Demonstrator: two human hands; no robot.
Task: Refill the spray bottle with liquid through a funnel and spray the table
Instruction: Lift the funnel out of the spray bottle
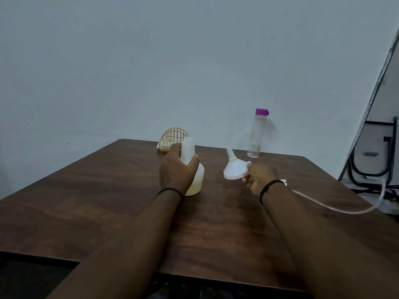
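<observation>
Grip, left: left hand (176, 169) wraps the neck and shoulder of the spray bottle (192, 169), thumb on the near side, fingers curled round the far side.
Grip, right: right hand (258, 178) pinches the rim tab of the funnel (235, 168) between thumb and fingers; other fingers curled under.
Bottle place: frame centre, standing upright on the brown table (108, 201), base on the wood.
Bottle look: translucent white plastic, tall narrow neck over a wider body; pale yellowish liquid low in the body, well under half full. No spray head on it, top looks open.
Funnel place: just right of the bottle, held off the table, not touching the bottle; spout tilted up and away toward the wall, wide mouth toward the camera.
Funnel look: white, translucent, looks dry inside.
Spray head: white part mostly hidden behind the right wrist, its clear dip tube (336, 207) trailing to the right edge of the table.
Source: clear bottle with purple cap (258, 134) upright at the far edge, capped, a little liquid at the bottom.
Other: yellow wire holder (172, 139) behind the left hand.
Done, by my read: head off, bottle steadied.
Left: seat funnel, pour, refit head, spray table.
</observation>
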